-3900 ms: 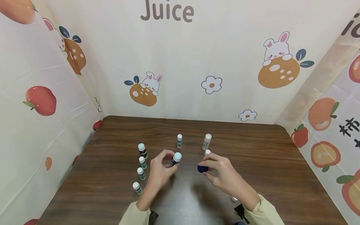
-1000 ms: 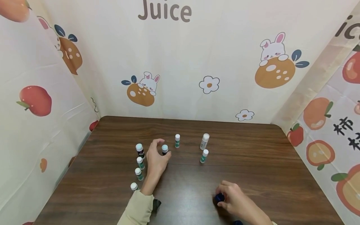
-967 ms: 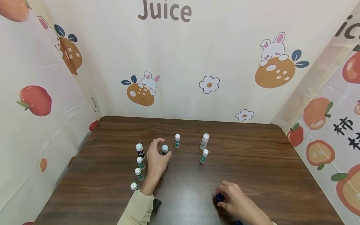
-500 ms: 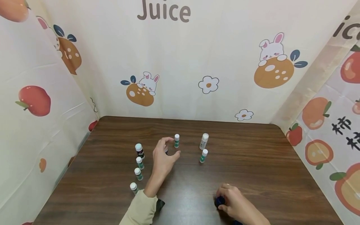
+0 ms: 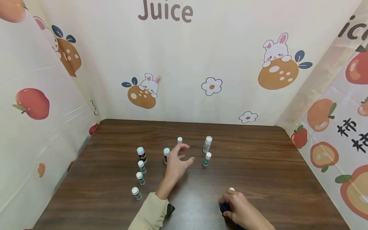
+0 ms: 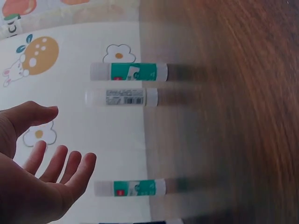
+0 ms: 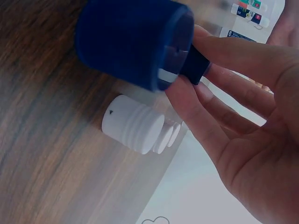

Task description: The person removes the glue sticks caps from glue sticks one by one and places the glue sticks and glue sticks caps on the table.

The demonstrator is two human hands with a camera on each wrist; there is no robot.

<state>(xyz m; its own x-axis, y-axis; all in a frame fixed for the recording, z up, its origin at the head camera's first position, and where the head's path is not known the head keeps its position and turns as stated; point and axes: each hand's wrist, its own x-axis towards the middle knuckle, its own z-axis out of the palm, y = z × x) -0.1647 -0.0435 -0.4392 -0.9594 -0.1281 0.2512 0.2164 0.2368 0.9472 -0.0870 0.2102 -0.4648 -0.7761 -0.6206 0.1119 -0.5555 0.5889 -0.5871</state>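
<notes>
My left hand is over the table, fingers apart and thumb out, holding nothing. Just left of it stands a glue stick with a dark label; behind its fingertips is a green-labelled glue stick, partly covered in the head view. To its right stand a white glue stick and another green-labelled glue stick. Near the front right, my right hand grips a dark blue round piece between thumb and fingers. In the right wrist view a larger blue cup-like thing partly hides that piece.
Several capped glue sticks form a column on the left, from a dark-labelled stick down to a green one. A white ribbed container stands by the right hand. Printed cloth walls the table's back and sides.
My left hand has set the dark-labelled glue stick down, let go and moved right. My right hand has carried the dark blue piece from mid-table to the front right, staying there since.
</notes>
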